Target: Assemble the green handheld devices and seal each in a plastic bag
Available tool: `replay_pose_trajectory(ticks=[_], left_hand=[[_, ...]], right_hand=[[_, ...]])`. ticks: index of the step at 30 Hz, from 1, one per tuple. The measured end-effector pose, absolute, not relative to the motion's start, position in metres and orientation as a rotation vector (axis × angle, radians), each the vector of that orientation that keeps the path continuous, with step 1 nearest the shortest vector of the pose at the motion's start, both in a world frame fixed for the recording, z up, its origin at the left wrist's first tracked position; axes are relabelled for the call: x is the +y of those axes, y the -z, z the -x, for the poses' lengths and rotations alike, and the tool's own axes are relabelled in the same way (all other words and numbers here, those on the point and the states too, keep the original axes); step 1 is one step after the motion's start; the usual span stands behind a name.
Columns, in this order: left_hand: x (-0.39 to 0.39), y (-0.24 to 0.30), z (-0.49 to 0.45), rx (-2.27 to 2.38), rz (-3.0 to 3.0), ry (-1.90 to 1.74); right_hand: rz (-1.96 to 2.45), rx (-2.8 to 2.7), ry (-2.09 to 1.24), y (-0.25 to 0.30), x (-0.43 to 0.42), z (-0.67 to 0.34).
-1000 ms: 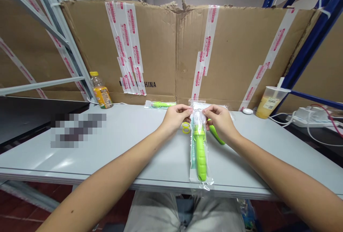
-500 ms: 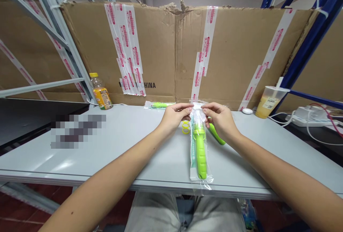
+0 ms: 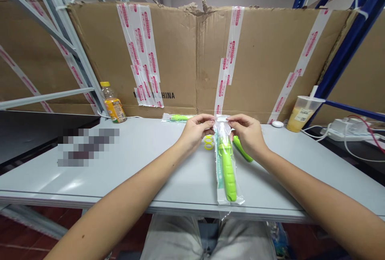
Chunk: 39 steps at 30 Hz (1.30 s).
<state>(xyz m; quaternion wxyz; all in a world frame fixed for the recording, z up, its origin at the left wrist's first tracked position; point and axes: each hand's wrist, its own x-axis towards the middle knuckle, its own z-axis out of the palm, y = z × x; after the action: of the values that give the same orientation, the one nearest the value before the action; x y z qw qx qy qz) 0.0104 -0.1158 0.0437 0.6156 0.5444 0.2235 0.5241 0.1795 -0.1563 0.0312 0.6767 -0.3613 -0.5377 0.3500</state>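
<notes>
My left hand (image 3: 196,132) and my right hand (image 3: 247,132) pinch the top edge of a transparent plastic bag (image 3: 221,188) from either side. Inside hangs a bright green ribbed plastic item (image 3: 227,170), with a paper card behind it. The bag's lower end rests on the table. Yellow rubber rings (image 3: 208,142) lie just below my left hand. A green plastic piece (image 3: 243,151) lies partly hidden under my right hand. Further back, beyond my left hand, lies another bagged green item (image 3: 179,117).
The pale grey table (image 3: 90,184) has a near edge by my lap. Along its back stand a plastic bottle (image 3: 112,103), a white round object (image 3: 277,124) and a plastic cup (image 3: 300,113). Taped cardboard stands behind, blue shelving uprights at right, and a power strip (image 3: 345,131) beyond.
The lower end of the bag has swung to the right. Both hands still pinch its top edge.
</notes>
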Motion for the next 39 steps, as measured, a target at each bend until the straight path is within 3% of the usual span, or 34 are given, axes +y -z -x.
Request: replay_pose_trajectory(ticks=[32, 39], left_hand=[[-0.115, -0.042, -0.007, 0.455, -1.520, -1.240], [-0.114, -0.037, -0.007, 0.469, -1.380, -0.956]], right_hand=[[0.704, -1.327, -0.951, -0.034, -0.160, -0.183], [0.631, -1.267, -1.020, -0.036, -0.160, -0.181]])
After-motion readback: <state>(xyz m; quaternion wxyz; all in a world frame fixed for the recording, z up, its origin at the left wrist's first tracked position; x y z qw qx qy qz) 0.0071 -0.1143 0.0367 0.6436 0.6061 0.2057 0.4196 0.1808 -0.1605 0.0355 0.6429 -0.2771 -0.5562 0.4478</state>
